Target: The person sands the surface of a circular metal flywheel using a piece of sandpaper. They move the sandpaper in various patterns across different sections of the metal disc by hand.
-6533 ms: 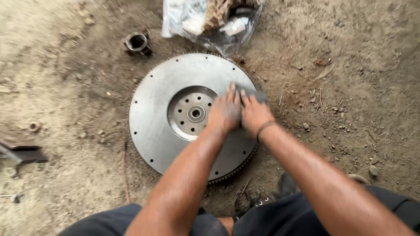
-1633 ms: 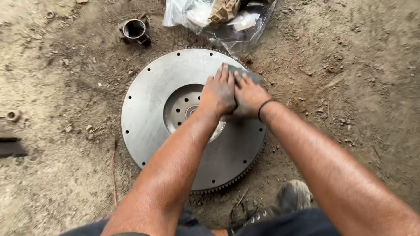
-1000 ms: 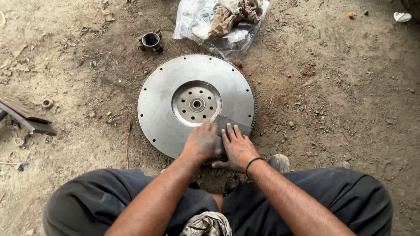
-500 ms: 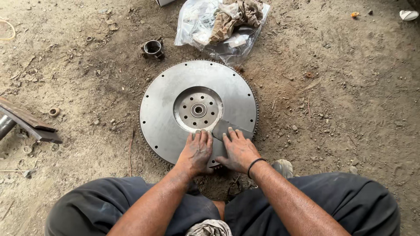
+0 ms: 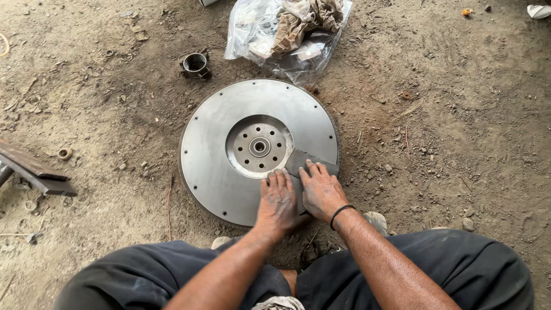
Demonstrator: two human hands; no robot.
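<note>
Bare, gritty dirt ground [image 5: 459, 132] carries everything, strewn with pebbles and scraps. On it lies a large round grey steel flywheel with a toothed rim and a bolt-holed hub [image 5: 229, 149], flat and directly ahead of the crouching person. The left hand [image 5: 279, 198] and the right hand [image 5: 321, 192] lie side by side on the disc's near right face, palms down and fingers spread flat, pressing a small dark grey abrasive sheet [image 5: 304, 162] against the metal; neither hand curls around anything.

Judging from this, the thin sheet could slip out from under the fingertips, since only flat pressure holds it, and knuckles could then scrape the teeth at the nearby edge. Loose grit could also get dragged onto the face and score it.

Beyond the disc's far edge a crumpled clear plastic bag [image 5: 258, 34] holds wadded brown paper or rags and some pale items I cannot identify. A short dark metal sleeve [image 5: 196, 64], open and apparently empty, stands to the bag's left. Dark flat metal bars [image 5: 34, 172] lie at the left.
</note>
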